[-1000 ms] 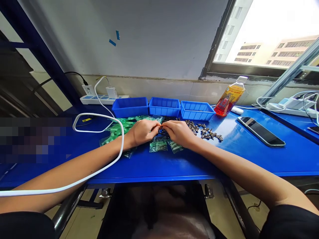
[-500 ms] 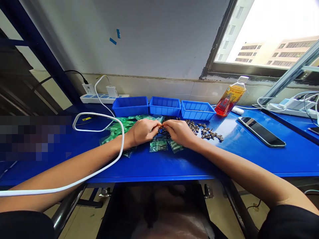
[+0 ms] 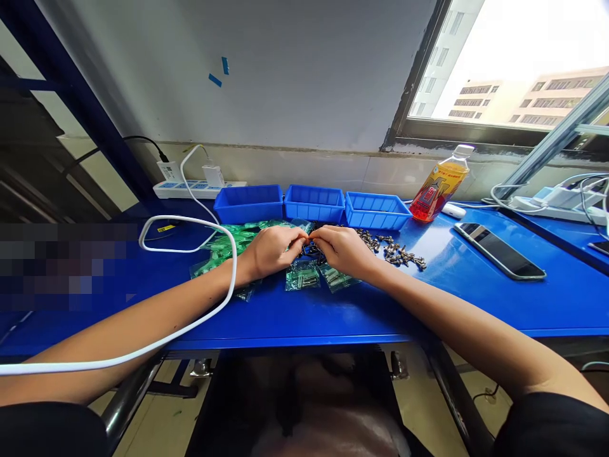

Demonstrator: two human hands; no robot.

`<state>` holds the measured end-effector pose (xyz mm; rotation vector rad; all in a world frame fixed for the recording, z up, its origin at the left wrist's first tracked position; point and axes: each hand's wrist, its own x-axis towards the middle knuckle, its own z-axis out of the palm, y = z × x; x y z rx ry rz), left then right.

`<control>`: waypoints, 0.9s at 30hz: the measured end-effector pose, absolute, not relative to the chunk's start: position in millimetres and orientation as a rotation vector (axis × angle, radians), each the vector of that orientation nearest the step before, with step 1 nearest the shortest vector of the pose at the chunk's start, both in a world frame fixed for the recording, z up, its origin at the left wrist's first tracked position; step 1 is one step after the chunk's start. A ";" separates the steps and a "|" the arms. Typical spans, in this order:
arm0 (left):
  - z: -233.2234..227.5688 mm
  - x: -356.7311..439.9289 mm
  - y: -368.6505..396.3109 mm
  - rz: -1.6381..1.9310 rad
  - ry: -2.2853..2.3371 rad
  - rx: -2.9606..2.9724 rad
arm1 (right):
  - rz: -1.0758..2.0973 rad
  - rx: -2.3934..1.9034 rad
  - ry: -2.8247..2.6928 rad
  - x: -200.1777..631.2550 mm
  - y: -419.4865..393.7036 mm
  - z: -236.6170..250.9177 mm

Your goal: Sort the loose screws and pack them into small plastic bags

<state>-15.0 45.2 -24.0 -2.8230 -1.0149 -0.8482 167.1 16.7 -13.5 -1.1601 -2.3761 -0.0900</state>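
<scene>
My left hand (image 3: 276,249) and my right hand (image 3: 345,251) meet fingertip to fingertip over the middle of the blue table. Both are closed in a pinch; whatever lies between the fingers is too small and hidden to name. Just in front of them lie two small clear green-tinted bags (image 3: 303,277) with metal parts inside. A heap of similar green bags (image 3: 228,244) spreads behind and beside my left hand. Loose dark metal screws (image 3: 402,255) are scattered behind and to the right of my right hand, partly covered by it.
Three blue bins (image 3: 314,204) stand in a row at the back. A drink bottle (image 3: 440,184) and a phone (image 3: 499,252) are at the right. A white cable (image 3: 234,266) loops over my left forearm from a power strip (image 3: 185,189).
My hands stay almost in place, pinched together, with only a tiny shift of the fingers. Everything on the table lies as before.
</scene>
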 end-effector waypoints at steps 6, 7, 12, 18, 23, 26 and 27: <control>-23.8 -14.7 45.7 -0.849 -1.035 -2.837 | -0.085 -1.184 -2.395 167.3 16.5 -13.2; -23.9 -14.7 45.8 -0.842 -1.037 -2.837 | -0.094 -1.179 -2.395 167.4 16.9 -13.6; -24.8 -14.2 45.5 -0.820 -1.026 -2.834 | -0.142 -1.163 -2.407 167.2 17.8 -14.9; -24.0 -13.8 44.9 -0.803 -1.038 -2.863 | -0.152 -1.163 -2.419 166.7 18.0 -15.6; -24.0 -14.4 44.8 -0.802 -1.028 -2.868 | -0.147 -1.145 -2.415 167.3 18.9 -17.9; -24.6 -14.9 44.9 -0.805 -1.018 -2.865 | -0.151 -1.132 -2.410 167.0 19.2 -19.3; -24.8 -15.0 45.0 -0.801 -1.017 -2.864 | -0.157 -1.129 -2.409 166.9 19.2 -19.6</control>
